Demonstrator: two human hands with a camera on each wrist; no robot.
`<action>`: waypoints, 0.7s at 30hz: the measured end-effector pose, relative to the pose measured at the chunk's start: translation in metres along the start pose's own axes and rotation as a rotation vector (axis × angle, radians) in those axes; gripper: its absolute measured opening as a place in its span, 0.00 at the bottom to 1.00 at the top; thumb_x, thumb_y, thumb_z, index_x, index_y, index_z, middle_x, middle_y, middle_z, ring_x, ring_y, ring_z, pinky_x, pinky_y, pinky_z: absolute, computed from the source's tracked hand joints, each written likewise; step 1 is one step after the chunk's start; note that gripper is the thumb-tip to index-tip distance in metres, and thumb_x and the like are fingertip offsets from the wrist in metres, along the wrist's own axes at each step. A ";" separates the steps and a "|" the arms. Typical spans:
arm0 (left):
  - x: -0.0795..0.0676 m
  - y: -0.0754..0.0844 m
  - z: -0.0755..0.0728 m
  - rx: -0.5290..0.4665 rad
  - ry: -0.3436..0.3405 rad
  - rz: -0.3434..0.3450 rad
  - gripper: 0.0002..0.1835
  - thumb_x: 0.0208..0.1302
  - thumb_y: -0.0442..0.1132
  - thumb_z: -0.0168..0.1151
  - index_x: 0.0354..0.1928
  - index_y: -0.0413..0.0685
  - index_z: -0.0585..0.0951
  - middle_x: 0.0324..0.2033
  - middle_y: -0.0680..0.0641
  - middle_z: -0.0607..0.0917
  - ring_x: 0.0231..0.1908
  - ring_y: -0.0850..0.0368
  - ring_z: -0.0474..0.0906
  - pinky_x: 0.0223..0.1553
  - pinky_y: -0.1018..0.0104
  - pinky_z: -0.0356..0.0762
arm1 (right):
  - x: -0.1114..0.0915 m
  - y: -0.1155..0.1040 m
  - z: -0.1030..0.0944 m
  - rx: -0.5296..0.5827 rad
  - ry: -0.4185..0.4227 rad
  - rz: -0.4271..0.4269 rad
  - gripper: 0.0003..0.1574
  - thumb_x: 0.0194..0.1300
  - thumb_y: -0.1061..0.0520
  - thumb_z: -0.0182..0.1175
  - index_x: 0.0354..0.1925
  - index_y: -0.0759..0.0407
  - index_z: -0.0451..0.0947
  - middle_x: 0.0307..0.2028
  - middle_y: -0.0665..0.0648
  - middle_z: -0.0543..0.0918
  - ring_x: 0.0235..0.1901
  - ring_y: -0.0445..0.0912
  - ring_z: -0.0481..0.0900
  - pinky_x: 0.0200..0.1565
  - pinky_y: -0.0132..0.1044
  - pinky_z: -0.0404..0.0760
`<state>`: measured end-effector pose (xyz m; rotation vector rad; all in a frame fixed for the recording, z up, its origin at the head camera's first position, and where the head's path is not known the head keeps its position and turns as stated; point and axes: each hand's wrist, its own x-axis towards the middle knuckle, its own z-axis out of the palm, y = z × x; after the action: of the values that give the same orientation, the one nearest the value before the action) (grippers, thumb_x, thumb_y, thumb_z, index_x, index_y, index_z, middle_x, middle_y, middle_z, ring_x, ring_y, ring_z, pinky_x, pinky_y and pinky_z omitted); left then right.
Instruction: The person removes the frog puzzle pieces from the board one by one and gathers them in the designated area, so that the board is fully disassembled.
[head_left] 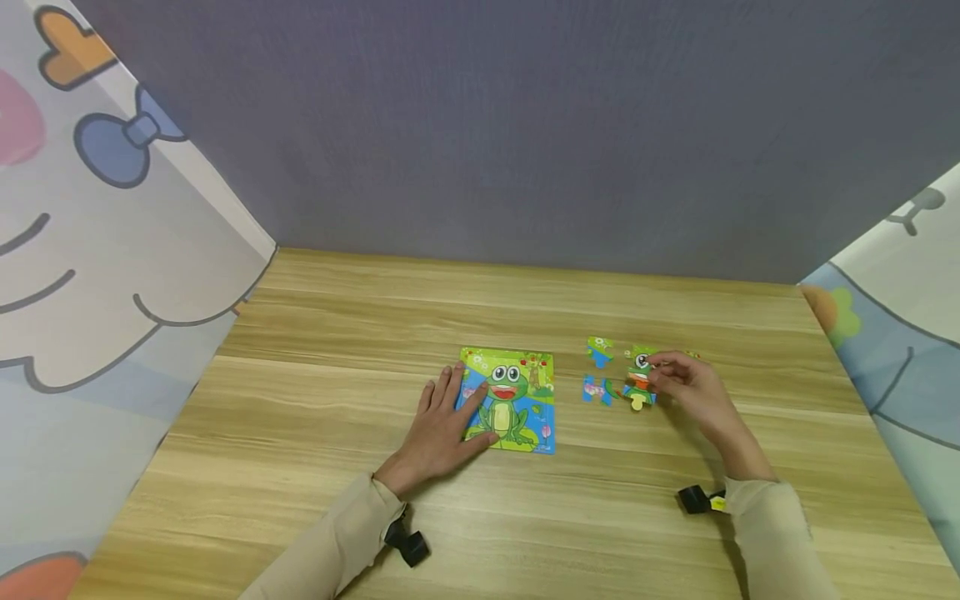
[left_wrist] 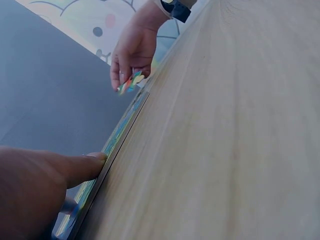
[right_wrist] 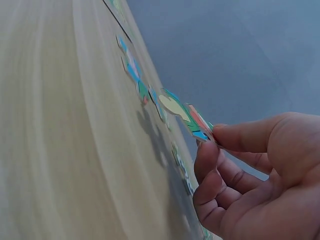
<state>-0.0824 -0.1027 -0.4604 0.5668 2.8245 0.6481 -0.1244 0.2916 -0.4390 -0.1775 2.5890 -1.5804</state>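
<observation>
A square frog picture board (head_left: 536, 400) lies on the table, showing a green frog on blue. My left hand (head_left: 433, 433) rests on its left part, fingers spread and straight. In the left wrist view, its thumb (left_wrist: 85, 167) presses on the board's edge. To the right, my right hand (head_left: 701, 398) pinches a jigsaw piece (head_left: 637, 390) printed with the frog's red mouth, between thumb and fingertips. From the right wrist view, this piece (right_wrist: 182, 114) is tilted and raised above the table.
Loose jigsaw pieces lie between board and right hand: a green and blue one (head_left: 600, 350) and a blue one with pink (head_left: 596, 390). More pieces lie behind the right hand, partly hidden. A grey wall (head_left: 525, 150) stands along the table's (head_left: 337, 333) far edge.
</observation>
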 end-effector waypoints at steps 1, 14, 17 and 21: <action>0.000 0.000 0.000 -0.002 -0.001 0.000 0.41 0.69 0.62 0.55 0.78 0.51 0.60 0.80 0.34 0.41 0.80 0.36 0.35 0.77 0.36 0.38 | 0.000 0.001 -0.001 -0.008 -0.002 -0.004 0.20 0.74 0.62 0.56 0.57 0.75 0.72 0.34 0.37 0.82 0.34 0.32 0.81 0.39 0.26 0.82; 0.001 -0.001 0.000 0.000 -0.015 -0.006 0.41 0.70 0.63 0.54 0.78 0.52 0.59 0.80 0.34 0.40 0.80 0.37 0.33 0.77 0.36 0.37 | -0.002 0.005 -0.006 -0.189 0.001 0.024 0.16 0.71 0.64 0.58 0.53 0.72 0.79 0.37 0.57 0.86 0.31 0.30 0.79 0.35 0.27 0.80; 0.001 -0.001 0.001 -0.002 -0.011 -0.006 0.41 0.69 0.63 0.55 0.78 0.52 0.60 0.80 0.34 0.41 0.80 0.36 0.34 0.77 0.36 0.37 | -0.003 0.002 -0.005 -0.261 0.008 0.033 0.14 0.71 0.63 0.58 0.52 0.69 0.80 0.40 0.63 0.86 0.32 0.28 0.77 0.34 0.27 0.79; 0.001 -0.001 0.001 -0.001 -0.009 -0.006 0.41 0.69 0.63 0.55 0.78 0.52 0.60 0.80 0.35 0.41 0.80 0.37 0.34 0.77 0.36 0.37 | -0.004 -0.001 -0.006 -0.349 -0.002 0.045 0.14 0.72 0.60 0.58 0.51 0.67 0.81 0.41 0.65 0.87 0.32 0.28 0.75 0.32 0.28 0.77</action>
<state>-0.0833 -0.1029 -0.4618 0.5593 2.8165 0.6444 -0.1215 0.2973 -0.4350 -0.1457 2.8250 -1.1020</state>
